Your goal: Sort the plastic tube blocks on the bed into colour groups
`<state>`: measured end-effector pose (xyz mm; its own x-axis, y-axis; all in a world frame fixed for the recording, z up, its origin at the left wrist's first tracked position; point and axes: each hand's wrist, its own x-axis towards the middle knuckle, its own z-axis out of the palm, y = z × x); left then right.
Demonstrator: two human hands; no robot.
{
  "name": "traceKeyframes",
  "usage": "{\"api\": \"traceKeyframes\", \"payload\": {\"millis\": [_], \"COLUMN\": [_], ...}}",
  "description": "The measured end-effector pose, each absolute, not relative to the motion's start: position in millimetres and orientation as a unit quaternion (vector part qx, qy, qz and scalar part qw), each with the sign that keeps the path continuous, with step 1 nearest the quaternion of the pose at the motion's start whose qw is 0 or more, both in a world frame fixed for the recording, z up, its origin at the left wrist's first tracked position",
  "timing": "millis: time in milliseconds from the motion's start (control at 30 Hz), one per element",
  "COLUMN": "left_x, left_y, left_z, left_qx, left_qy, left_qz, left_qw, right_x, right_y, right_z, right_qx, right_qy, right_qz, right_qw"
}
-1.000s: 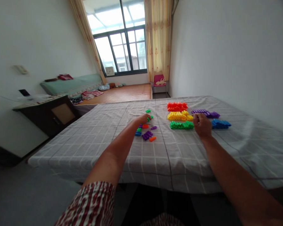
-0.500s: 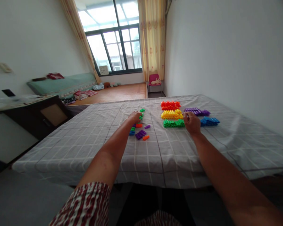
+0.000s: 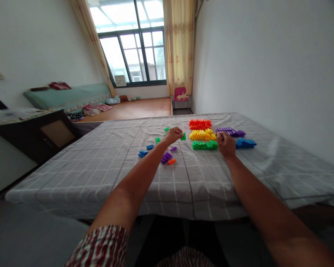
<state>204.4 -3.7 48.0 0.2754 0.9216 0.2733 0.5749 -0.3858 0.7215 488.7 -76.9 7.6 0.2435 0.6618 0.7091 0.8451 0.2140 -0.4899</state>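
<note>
My left hand [image 3: 173, 135] pinches a small green plastic piece [image 3: 183, 136] just above the cloth, left of the sorted rows. My right hand [image 3: 226, 144] has its fingers closed at the right end of a green row [image 3: 205, 145] and a yellow row [image 3: 199, 135]; whatever it grips is hidden. Behind these lies a red-orange row [image 3: 200, 124]. To the right of my right hand are a purple row [image 3: 230, 131] and a blue row [image 3: 245, 143]. Loose purple pieces [image 3: 166, 158], blue pieces [image 3: 143, 153] and an orange piece [image 3: 172, 161] lie around my left forearm.
A grey checked cloth [image 3: 100, 163] covers the table. Behind it stand a low wooden bed platform [image 3: 144, 107] and a pink chair [image 3: 180, 92]. A dark cabinet [image 3: 30, 139] is at the left, and a white wall [image 3: 267, 66] runs along the right.
My left hand has lifted a green piece from the loose pile and moved right with it, uncovering blue and green pieces. My right hand has stayed nearly in place.
</note>
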Motion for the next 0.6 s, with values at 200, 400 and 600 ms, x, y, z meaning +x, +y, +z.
{"api": "traceKeyframes", "payload": {"millis": [200,400,600], "left_x": [285,321,321], "left_y": [-23,-19,-19], "left_z": [56,50,43], "left_qx": [0.814,0.816,0.804], "left_qy": [0.423,0.471,0.531], "left_qz": [0.319,0.262,0.215], "left_qw": [0.238,0.211,0.157], "right_x": [492,496,494], "right_y": [-73,-68,-63], "right_z": [4,-3,-7], "right_qx": [-0.633,-0.638,-0.647], "right_qy": [-0.602,-0.608,-0.621], "right_qz": [-0.082,-0.096,-0.048], "right_qw": [0.481,0.464,0.440]}}
